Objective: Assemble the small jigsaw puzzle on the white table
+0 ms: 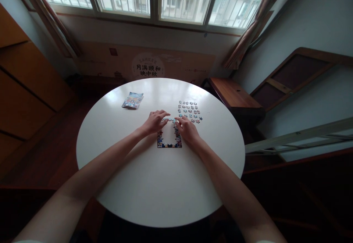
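Note:
A rectangular jigsaw border [169, 146] with a hollow middle lies on the round white table, its edge pieces joined. My left hand [155, 121] is over its upper left corner, fingers stretched and thumb apart, with nothing visible in them. At the upper right corner is my right hand [188, 128]. Its thumb and index finger come close together on a light-blue jigsaw piece [174, 120] at the border, while the other fingers curl in. Loose jigsaw pieces [190, 107] lie in rough rows just beyond my right hand. My hands partly cover the border's upper part.
The white table [132, 184] fills the middle of the view. A colourful printed packet or leaflet [132, 100] lies at its far left. Behind the table's right side stands a wooden bench [230, 94]. Barred windows [187, 0] span the far wall.

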The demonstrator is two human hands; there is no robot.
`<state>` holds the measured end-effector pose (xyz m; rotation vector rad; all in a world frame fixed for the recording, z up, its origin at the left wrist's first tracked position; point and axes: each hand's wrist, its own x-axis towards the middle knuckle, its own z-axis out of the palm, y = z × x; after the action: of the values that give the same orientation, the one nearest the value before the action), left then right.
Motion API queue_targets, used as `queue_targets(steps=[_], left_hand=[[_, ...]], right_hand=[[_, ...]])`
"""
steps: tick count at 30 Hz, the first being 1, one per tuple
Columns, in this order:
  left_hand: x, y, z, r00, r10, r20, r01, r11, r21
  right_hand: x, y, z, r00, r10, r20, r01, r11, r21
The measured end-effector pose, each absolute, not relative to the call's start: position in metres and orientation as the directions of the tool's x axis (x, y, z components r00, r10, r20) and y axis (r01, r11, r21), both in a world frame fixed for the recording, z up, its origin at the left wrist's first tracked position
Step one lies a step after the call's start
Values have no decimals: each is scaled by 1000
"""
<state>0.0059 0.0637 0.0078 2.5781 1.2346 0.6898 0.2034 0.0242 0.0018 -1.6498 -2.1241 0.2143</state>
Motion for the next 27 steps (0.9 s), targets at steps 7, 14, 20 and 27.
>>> queue_targets(steps=[7,14,20,27], left_hand=[[-12,52,15,575,740,349,700,-666,258],[-18,26,14,691,693,205,668,-721,187],[-21,14,2,732,670,123,650,-741,165],[-23,15,-6,729,676,106,661,-735,150]], right_hand=[[202,22,6,-216,950,227,907,281,-313],[200,21,12,-337,922,190,887,378,-265],[198,16,11,-347,905,247,894,399,-206],[190,12,6,-413,884,218,888,444,-120]])
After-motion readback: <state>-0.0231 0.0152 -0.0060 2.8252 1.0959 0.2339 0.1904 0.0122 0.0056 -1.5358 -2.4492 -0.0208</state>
